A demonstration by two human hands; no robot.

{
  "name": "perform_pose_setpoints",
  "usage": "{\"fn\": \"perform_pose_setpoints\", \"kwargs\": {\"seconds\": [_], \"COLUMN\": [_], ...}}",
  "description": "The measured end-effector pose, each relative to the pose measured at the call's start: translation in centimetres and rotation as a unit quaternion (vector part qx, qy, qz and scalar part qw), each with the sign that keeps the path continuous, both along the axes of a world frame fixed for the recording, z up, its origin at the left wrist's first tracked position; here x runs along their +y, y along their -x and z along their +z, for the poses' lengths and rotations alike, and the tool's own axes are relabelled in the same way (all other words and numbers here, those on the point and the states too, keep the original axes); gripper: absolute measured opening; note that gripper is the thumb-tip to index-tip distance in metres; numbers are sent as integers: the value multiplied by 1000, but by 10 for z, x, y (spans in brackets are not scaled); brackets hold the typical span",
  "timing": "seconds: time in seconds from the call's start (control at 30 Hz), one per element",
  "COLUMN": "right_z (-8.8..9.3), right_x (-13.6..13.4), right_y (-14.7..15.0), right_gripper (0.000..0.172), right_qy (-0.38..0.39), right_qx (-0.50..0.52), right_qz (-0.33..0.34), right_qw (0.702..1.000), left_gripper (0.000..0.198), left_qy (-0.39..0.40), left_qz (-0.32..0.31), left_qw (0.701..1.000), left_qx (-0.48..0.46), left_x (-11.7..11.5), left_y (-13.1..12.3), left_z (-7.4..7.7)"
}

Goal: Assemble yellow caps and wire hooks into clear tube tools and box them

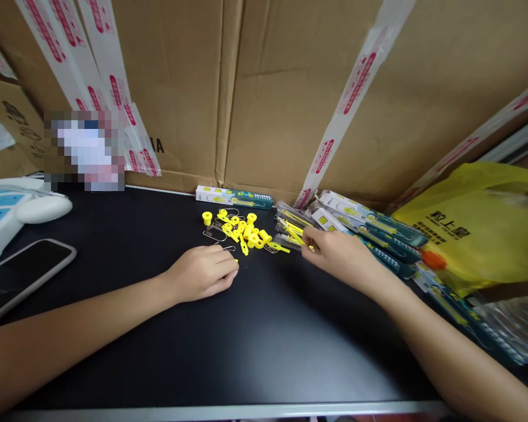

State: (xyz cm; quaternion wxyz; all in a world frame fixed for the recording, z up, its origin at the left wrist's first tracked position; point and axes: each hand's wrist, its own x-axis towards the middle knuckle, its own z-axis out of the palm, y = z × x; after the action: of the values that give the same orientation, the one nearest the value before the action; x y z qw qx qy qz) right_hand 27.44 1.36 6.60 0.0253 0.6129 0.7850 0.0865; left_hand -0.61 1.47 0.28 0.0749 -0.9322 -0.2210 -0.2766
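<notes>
My right hand (330, 249) was at the yellow rods (294, 230), 1 o'clock on the desk (255, 346); their long axes ran roughly 10 to 4. Its fingers were curled, grip unclear. My left hand (205, 274), fingers curled together, contents hidden, rested at 7 o'clock from the yellow parts (247, 232), apparently centred for two-handed access.

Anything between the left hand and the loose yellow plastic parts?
Only thin bent metal wire, just beyond the left hand on the side toward the yellow plastic parts; nothing else visible blocks the way.
</notes>
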Motion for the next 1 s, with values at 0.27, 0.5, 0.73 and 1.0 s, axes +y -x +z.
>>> {"fn": "perform_pose_setpoints", "kwargs": {"seconds": [0.27,0.5,0.73,1.0], "right_z": [-41,-65,-72,-75], "right_x": [-13,-19,-20,-20], "right_y": [40,54,52,50], "right_gripper": [21,23,19,27], "right_qy": [192,211,203,144], "right_qx": [501,549,516,522], "right_qz": [178,184,195,179], "right_qw": [825,788,809,821], "left_gripper": [11,16,18,13], "left_qy": [237,304,369,97], "left_qz": [100,42,31,21], "left_qw": [952,923,879,984], "left_qx": [-164,-233,-299,-150], "left_x": [4,3,2,3], "left_y": [2,2,0,9], "left_z": [2,4,2,7]}}
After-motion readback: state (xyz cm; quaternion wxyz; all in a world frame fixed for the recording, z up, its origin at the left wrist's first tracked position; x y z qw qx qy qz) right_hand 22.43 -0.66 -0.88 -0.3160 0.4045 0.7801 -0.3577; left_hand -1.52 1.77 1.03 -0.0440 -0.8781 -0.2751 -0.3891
